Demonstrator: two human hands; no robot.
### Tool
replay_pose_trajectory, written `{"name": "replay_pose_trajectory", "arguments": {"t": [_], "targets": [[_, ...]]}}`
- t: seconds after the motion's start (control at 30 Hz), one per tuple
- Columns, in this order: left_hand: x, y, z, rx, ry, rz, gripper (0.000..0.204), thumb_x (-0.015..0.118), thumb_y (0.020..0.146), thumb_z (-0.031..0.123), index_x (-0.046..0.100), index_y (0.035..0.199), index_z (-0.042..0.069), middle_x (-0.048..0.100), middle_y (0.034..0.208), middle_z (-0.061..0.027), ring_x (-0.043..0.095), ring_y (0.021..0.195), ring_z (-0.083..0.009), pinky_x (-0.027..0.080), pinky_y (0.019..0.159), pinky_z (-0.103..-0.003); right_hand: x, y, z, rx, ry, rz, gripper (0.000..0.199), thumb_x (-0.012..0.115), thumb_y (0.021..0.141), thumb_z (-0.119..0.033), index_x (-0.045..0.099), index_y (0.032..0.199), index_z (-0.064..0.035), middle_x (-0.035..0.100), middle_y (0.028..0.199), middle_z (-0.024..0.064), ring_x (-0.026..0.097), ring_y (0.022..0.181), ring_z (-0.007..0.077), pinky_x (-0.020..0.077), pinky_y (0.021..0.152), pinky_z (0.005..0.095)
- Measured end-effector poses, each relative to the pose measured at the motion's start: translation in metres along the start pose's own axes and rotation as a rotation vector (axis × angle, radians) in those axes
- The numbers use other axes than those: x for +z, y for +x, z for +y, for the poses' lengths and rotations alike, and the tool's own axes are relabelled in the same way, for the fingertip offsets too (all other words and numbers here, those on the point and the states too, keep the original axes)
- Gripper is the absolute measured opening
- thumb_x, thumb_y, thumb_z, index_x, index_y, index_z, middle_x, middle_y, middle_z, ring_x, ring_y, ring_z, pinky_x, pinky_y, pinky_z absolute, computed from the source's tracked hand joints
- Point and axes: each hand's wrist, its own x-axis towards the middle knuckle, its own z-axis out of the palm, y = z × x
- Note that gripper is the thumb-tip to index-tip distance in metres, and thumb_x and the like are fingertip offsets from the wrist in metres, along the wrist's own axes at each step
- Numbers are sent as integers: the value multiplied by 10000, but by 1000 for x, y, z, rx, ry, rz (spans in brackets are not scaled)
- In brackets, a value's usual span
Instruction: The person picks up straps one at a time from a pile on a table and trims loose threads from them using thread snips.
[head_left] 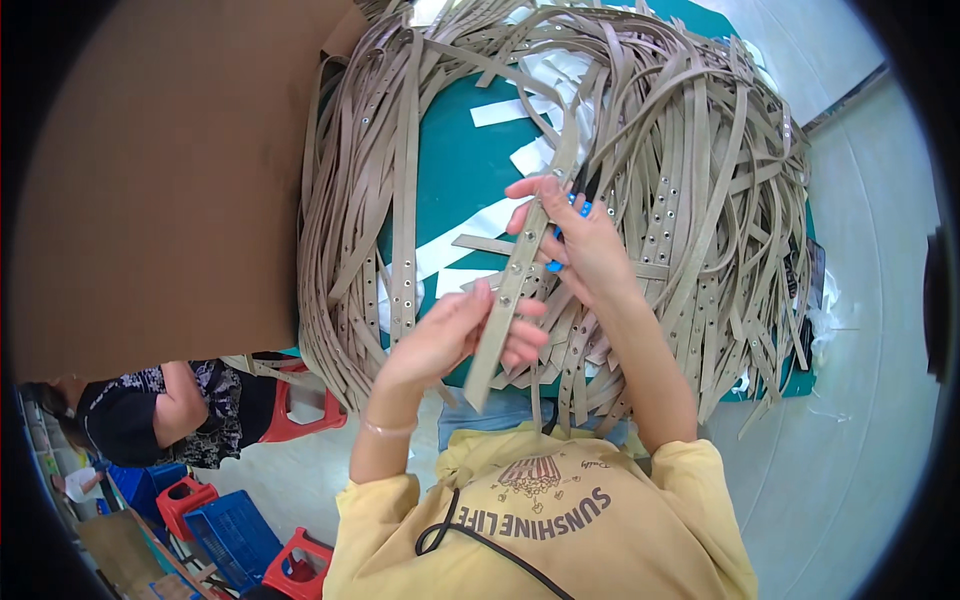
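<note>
A beige strap (517, 270) with a row of metal eyelets runs slantwise between my two hands. My left hand (440, 338) pinches it near its lower end, thumb on top and fingers behind. Higher up, my right hand (592, 245) grips the same strap between thumb and fingers. Blue-handled scissors (556, 266) are also tucked in my right hand; their dark part points away from me and is partly hidden. Around both hands lie heaps of similar beige straps (660, 200), many with eyelets, draped over a green table (455, 165).
White strips (480, 232) lie among the straps. A large brown cardboard sheet or box (160, 190) stands at the left. Beyond it sits another person (170, 415) in dark clothes, near red stools (305, 405) and a blue crate (235, 540). Pale floor (870, 330) shows at the right.
</note>
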Motion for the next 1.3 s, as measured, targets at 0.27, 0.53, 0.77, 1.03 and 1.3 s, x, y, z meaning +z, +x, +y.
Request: {"name": "replay_pose_trajectory", "arguments": {"t": [0.27,0.53,0.77,1.03,1.3], "targets": [[-7,-4,-22,-11,-283,-102,544,274,980,372,458,1199,-90,639,900,-146,637,722,-166,518,645,-241,-6,11,1,-58,-81,97,395,446,941,-370,573,1018,-4,600,755,59,316,456,18,305,469,185],[2,3,-30,128,75,370,272,543,899,122,528,1126,-28,657,824,-87,621,673,-128,498,613,-220,-14,2,19,132,-23,10,410,504,918,-369,557,1048,16,499,640,-12,322,467,18,281,474,194],[8,-4,-20,98,-39,258,393,535,856,8,454,1233,-68,599,1109,-145,616,962,-189,495,843,-280,-24,4,25,243,74,-105,257,536,905,-203,578,1011,27,318,485,-88,280,412,20,245,428,201],[3,-3,-24,51,-75,189,359,529,822,-38,498,1179,-68,619,1059,-155,631,923,-206,511,806,-287,-26,8,20,186,157,-65,343,508,917,-229,519,1142,30,612,884,74,297,448,3,278,440,188],[0,-22,-78,-165,853,-375,402,466,691,-61,626,1039,59,599,724,-151,495,541,-208,416,539,-299,-49,7,-3,29,45,55,282,492,925,-243,557,1004,19,618,726,45,289,425,19,325,488,171]]}}
